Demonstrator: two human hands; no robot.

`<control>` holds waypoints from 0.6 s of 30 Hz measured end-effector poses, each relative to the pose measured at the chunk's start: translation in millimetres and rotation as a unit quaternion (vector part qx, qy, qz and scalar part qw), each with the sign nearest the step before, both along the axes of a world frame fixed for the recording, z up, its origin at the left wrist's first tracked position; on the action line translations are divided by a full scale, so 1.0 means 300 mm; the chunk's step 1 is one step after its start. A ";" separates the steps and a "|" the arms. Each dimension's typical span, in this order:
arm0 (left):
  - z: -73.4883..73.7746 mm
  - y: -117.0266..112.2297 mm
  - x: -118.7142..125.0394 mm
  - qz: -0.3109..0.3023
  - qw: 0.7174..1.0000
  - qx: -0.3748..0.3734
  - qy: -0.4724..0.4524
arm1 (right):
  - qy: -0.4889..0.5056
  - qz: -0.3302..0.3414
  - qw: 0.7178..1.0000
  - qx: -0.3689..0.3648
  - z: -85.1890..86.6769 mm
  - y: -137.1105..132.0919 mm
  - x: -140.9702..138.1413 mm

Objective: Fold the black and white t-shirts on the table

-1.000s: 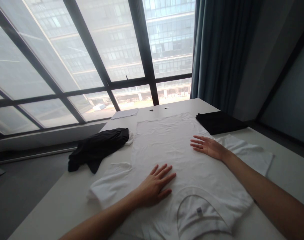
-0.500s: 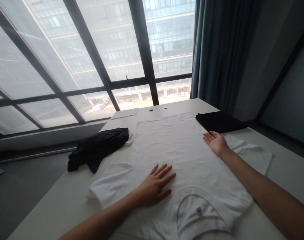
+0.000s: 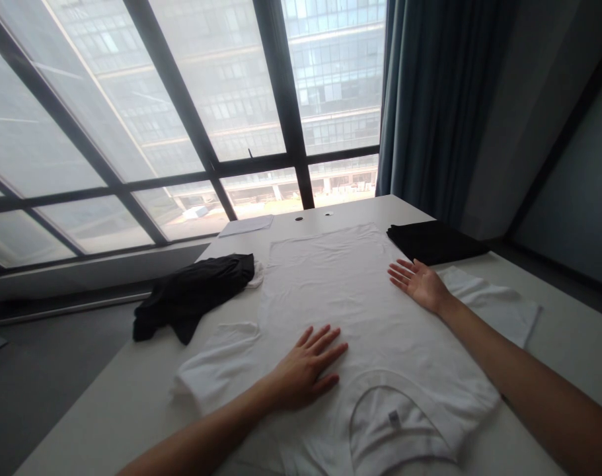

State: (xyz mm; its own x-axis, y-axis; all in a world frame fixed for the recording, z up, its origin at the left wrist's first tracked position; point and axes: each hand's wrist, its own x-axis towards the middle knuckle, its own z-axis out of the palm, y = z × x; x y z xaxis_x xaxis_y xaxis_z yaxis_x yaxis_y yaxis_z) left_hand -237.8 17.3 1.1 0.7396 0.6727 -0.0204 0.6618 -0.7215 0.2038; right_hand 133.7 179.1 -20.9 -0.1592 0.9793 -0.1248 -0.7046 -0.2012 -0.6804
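Observation:
A white T-shirt (image 3: 325, 284) lies spread on the table, its collar toward me and its hem at the far side. My left hand (image 3: 308, 367) rests flat on the shirt left of the collar, fingers spread. Over the shirt's right edge is my right hand (image 3: 419, 285), open with the palm turned partly up and the fingers pointing left. Whether its back touches the cloth I cannot tell. The left sleeve (image 3: 221, 360) has some wrinkles. Both hands hold nothing.
The white table (image 3: 107, 403) reaches to a window wall. A crumpled black garment (image 3: 196, 291) hangs over its left edge. Folded black cloth (image 3: 434, 241) lies at the right, and white cloth (image 3: 499, 304) beside my right forearm. Paper (image 3: 246, 225) lies at the far left.
My right hand has moved slightly left, inward over the shirt's right edge, its fingers straightening. My left hand has stayed in place on the shirt.

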 end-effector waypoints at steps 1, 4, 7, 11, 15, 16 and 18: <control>0.001 0.000 0.000 -0.001 1.000 0.001 -0.002 | -0.002 -0.001 1.000 -0.002 -0.002 0.001 0.002; 0.001 0.000 -0.003 -0.006 1.000 0.009 -0.011 | -0.006 0.003 1.000 -0.001 -0.007 0.003 0.005; 0.000 0.002 -0.004 -0.006 1.000 0.012 -0.011 | -0.009 0.007 1.000 0.000 -0.007 0.002 0.005; 0.004 0.002 -0.001 -0.003 1.000 0.004 -0.001 | -0.015 0.007 1.000 -0.003 0.001 -0.003 0.001; 0.005 0.000 0.000 -0.002 1.000 0.003 -0.006 | -0.016 0.004 1.000 -0.007 0.008 -0.009 -0.003; 0.006 0.000 0.000 -0.002 1.000 0.002 -0.008 | -0.014 0.002 1.000 -0.009 0.010 -0.010 -0.003; 0.008 -0.001 0.001 -0.003 1.000 0.000 -0.008 | -0.011 0.000 1.000 -0.012 0.010 -0.010 -0.003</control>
State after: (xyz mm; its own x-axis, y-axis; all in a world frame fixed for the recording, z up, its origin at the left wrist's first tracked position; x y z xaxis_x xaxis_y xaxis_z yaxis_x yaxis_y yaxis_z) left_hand -237.6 16.9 3.4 0.7437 0.6685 -0.0085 0.6542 -0.7250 0.2152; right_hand 132.7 176.1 -17.8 -0.1564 0.9760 -0.1518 -0.6899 -0.2179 -0.6903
